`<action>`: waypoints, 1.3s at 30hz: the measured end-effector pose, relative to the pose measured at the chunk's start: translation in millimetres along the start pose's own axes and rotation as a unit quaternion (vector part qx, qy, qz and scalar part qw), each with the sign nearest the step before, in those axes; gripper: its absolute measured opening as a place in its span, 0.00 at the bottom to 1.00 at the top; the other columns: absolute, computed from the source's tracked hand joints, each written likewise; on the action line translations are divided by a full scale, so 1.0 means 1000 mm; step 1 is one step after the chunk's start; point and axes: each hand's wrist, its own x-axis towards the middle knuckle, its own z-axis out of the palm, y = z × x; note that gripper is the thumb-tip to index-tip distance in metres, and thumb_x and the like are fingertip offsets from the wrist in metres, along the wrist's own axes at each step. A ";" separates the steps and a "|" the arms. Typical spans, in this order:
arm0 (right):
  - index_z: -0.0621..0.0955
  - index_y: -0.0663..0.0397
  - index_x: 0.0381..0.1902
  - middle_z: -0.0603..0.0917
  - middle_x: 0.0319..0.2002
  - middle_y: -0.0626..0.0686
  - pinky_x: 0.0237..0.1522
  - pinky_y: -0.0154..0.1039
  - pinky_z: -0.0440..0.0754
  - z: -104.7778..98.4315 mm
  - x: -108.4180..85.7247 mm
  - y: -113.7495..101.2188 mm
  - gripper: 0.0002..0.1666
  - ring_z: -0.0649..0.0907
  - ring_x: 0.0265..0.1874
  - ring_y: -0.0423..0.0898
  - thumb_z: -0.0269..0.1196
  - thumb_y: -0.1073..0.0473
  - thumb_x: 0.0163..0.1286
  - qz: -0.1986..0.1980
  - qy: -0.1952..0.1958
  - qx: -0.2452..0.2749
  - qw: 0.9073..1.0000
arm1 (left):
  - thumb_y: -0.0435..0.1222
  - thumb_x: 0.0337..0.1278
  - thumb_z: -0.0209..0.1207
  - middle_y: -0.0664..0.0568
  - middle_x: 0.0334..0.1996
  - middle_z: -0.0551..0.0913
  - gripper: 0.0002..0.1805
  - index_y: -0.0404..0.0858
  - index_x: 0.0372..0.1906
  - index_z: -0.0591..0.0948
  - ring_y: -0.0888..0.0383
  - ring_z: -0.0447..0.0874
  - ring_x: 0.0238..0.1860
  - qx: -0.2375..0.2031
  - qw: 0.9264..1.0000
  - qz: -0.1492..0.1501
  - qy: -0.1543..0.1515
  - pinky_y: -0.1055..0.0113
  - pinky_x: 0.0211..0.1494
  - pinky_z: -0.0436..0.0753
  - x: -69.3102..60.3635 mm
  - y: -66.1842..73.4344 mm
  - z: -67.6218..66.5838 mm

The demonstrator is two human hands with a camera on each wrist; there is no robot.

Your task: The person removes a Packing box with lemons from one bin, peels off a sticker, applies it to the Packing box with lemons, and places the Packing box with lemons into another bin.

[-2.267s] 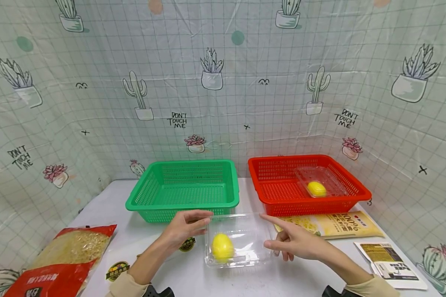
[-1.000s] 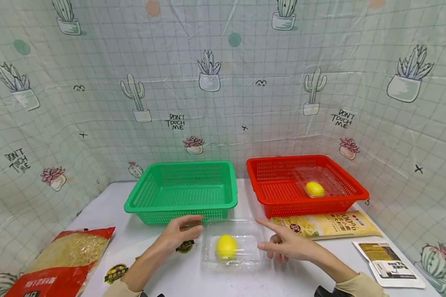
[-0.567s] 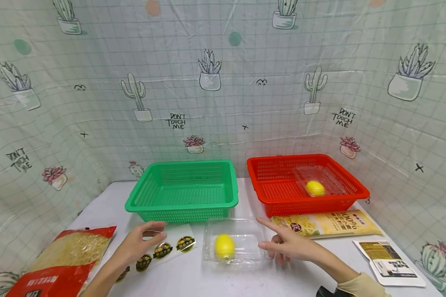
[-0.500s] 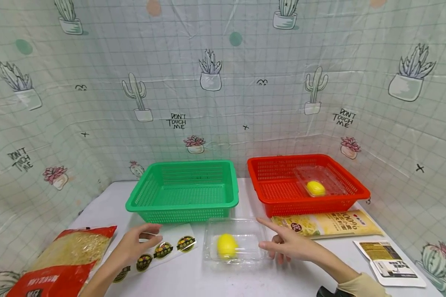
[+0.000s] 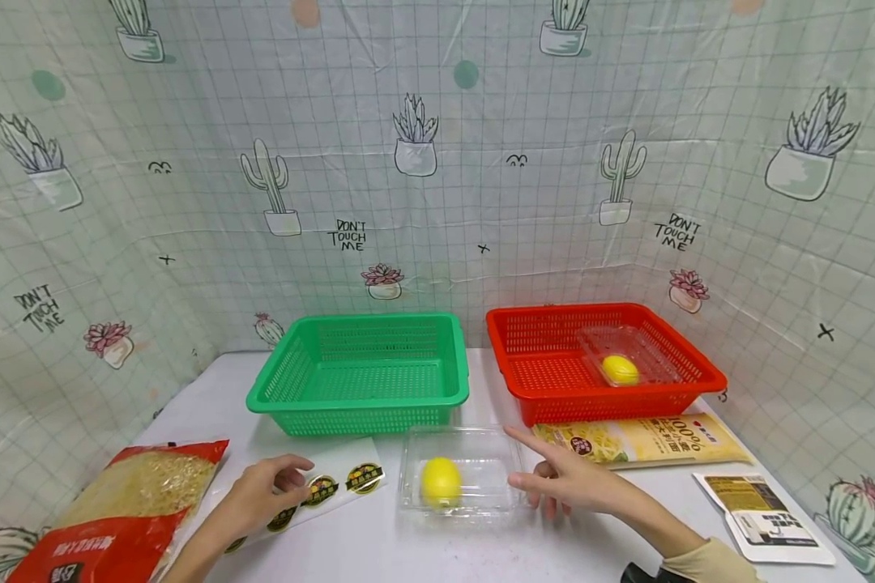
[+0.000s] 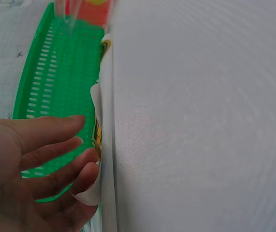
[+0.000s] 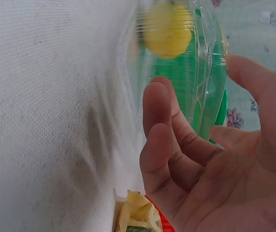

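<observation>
A clear plastic clamshell box (image 5: 481,478) lies on the table with a yellow lemon (image 5: 441,483) inside. My right hand (image 5: 565,478) is at its right side, index finger stretched to the back corner and thumb by the edge. In the right wrist view, one finger of that hand touches the box's rim and the other fingers are loosely bent. My left hand (image 5: 262,490) is over a sheet of round dark fruit stickers (image 5: 365,478), covering part of it. Its fingers are loosely bent at the stickers, and a sheet edge curls up beside the fingertips in the left wrist view.
A green basket (image 5: 357,402) stands behind the sheet and box. The red basket (image 5: 620,397) at back right contains another clear box (image 5: 645,356) with a lemon. A pasta bag (image 5: 649,441) and white pouch (image 5: 766,518) lie right; a red bag (image 5: 117,518) lies left.
My left hand has left the box's left side and moved left to the sticker sheet, its fingers now lower over the stickers. The box was lowered flat; my right hand stays beside it.
</observation>
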 end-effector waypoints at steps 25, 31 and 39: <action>0.51 0.48 0.79 0.83 0.24 0.59 0.15 0.42 0.80 0.001 0.000 0.001 0.45 0.83 0.16 0.51 0.59 0.48 0.73 0.002 0.002 0.005 1.000 | 0.34 0.59 0.64 0.55 0.30 0.84 0.04 0.38 0.37 0.84 0.62 0.79 0.29 0.015 0.999 -0.024 -0.017 0.71 0.31 0.78 0.009 0.001 0.007; 0.51 0.47 0.79 0.83 0.24 0.58 0.15 0.41 0.79 0.000 0.000 0.002 0.45 0.83 0.17 0.52 0.59 0.48 0.73 0.000 -0.001 0.009 1.000 | 0.34 0.60 0.64 0.54 0.32 0.85 0.02 0.39 0.35 0.82 0.60 0.81 0.31 0.012 0.999 -0.052 -0.012 0.67 0.32 0.79 0.010 0.005 0.008; 0.51 0.45 0.79 0.83 0.24 0.56 0.16 0.42 0.79 0.001 0.000 0.002 0.44 0.83 0.17 0.52 0.59 0.48 0.73 0.000 -0.002 0.010 1.000 | 0.33 0.61 0.61 0.55 0.32 0.84 0.02 0.38 0.35 0.80 0.60 0.80 0.35 0.013 0.999 -0.029 0.001 0.71 0.34 0.78 0.010 0.005 0.009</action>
